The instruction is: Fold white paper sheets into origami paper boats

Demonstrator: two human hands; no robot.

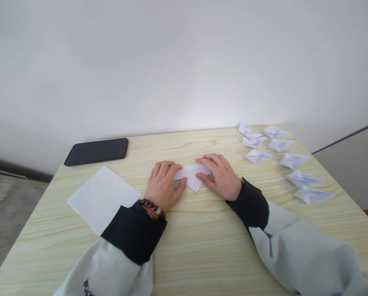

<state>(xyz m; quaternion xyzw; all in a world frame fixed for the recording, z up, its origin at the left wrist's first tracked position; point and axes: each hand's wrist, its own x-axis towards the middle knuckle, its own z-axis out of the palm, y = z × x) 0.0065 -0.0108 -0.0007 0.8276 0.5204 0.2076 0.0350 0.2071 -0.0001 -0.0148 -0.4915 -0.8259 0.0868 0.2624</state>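
Note:
A partly folded sheet of white paper (192,172) lies on the table in front of me, with a straight band along its far side and a small triangular point facing me. My left hand (163,185) grips its left end between thumb and fingers. On the right end, my right hand (221,176) does the same, thumb on the near side and fingers along the far edge. The fingertips cover both ends of the paper.
White square paper (102,197) lies to the left, partly under my left sleeve. Behind it rests a black phone (96,151). Several folded paper boats (300,178) stand at the right of the wooden table (196,250). A white wall (177,65) rises behind.

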